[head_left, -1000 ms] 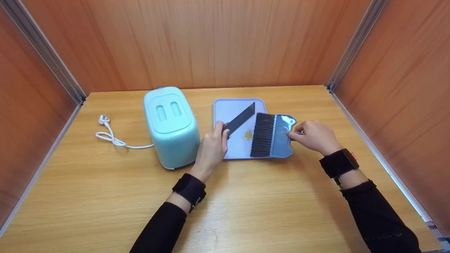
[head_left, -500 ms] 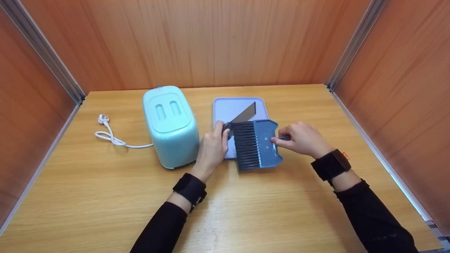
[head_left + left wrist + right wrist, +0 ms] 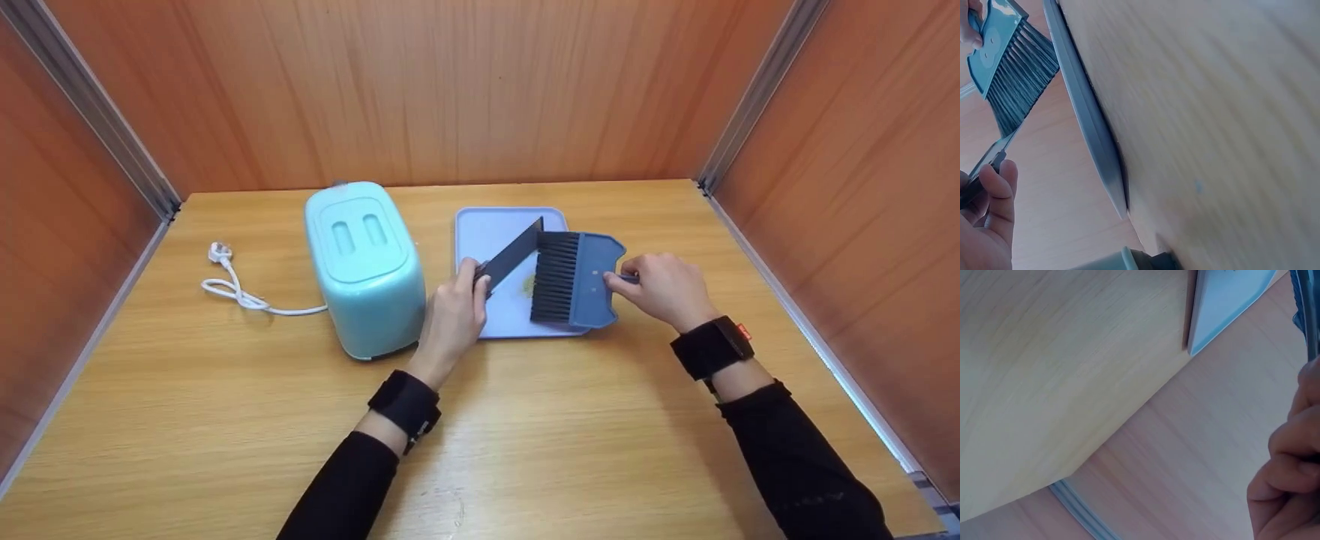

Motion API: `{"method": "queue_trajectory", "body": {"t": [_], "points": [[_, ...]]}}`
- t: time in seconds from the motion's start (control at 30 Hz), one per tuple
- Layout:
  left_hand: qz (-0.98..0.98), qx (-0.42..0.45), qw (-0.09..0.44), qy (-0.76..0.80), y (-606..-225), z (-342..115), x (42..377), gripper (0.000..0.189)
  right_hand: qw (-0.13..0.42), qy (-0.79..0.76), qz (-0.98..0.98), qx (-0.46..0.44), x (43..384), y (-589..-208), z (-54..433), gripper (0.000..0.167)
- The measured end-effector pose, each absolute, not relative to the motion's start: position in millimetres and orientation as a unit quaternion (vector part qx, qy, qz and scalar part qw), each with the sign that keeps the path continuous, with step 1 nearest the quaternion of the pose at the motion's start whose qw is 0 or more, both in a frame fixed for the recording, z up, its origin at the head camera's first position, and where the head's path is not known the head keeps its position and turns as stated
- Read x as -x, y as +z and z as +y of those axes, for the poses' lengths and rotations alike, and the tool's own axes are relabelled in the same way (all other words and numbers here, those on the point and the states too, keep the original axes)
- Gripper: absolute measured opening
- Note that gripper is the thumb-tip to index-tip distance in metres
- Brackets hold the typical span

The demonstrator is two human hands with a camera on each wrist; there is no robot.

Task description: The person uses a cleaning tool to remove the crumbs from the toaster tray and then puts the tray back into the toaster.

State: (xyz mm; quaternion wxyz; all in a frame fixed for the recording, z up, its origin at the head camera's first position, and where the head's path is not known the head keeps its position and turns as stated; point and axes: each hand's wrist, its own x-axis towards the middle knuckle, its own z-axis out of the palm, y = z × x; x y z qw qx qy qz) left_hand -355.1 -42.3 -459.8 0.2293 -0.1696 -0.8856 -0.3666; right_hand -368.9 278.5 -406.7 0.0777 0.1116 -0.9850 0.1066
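Note:
In the head view my left hand point(image 3: 452, 311) grips the handle of a knife point(image 3: 516, 251) with a broad dark blade. The blade slants up to the right over the pale purple tray point(image 3: 491, 225). My right hand point(image 3: 667, 289) pinches the short handle of a blue hand brush point(image 3: 596, 281). Its black bristles point(image 3: 555, 277) point left above the tray, close to the blade; whether they touch it I cannot tell. A small patch of yellowish crumbs point(image 3: 529, 285) shows on the tray, partly behind the bristles. In the left wrist view the brush point(image 3: 1008, 64) hangs tilted beyond the knife.
A turquoise toaster point(image 3: 367, 277) stands left of the tray, close to my left hand. Its white cord point(image 3: 255, 304) and plug point(image 3: 220, 253) lie on the table further left. Wooden panels point(image 3: 480, 90) enclose the table at the back and both sides.
The brush swings left and toward me past the knife blade, then returns right and away to the tray's right side. My left hand and the knife stay nearly still.

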Motion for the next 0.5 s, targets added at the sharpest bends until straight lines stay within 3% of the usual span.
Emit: {"method": "queue_trajectory", "body": {"t": [0.5], "points": [[-0.886,0.164,0.219,-0.374,-456.0,-43.2,356.2,0.017,0.015,0.126,-0.989,-0.073,366.4,-398.1,289.5,0.046]]}}
